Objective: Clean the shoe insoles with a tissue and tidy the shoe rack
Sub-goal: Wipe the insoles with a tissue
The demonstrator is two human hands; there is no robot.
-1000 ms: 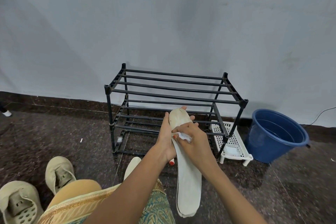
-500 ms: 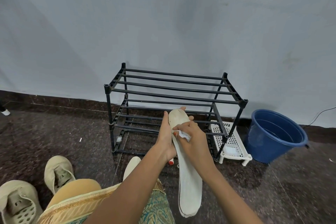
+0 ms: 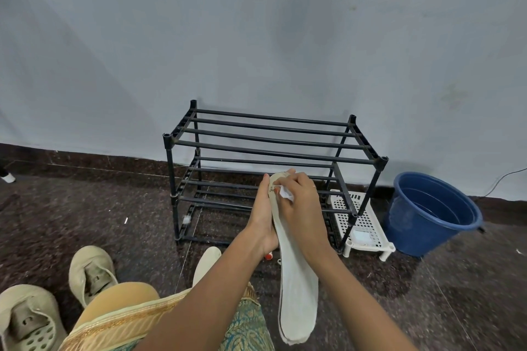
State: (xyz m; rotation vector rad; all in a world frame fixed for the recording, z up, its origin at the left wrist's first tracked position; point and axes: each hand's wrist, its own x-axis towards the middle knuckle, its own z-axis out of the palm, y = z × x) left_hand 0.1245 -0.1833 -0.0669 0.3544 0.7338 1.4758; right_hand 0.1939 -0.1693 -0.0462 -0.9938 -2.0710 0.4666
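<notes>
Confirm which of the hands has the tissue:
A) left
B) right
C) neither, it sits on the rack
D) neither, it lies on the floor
B: the right hand pinches the white tissue against the upper end of the insole, while the left hand holds that insole from its other side.

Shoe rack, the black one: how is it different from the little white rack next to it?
The black shoe rack is tall, with several tiers. The white rack is low, with just one level. The black shoe rack is made of long round bars with open gaps, but the white rack has a flat top full of small holes. Both stand on the dark floor near the wall.
</notes>
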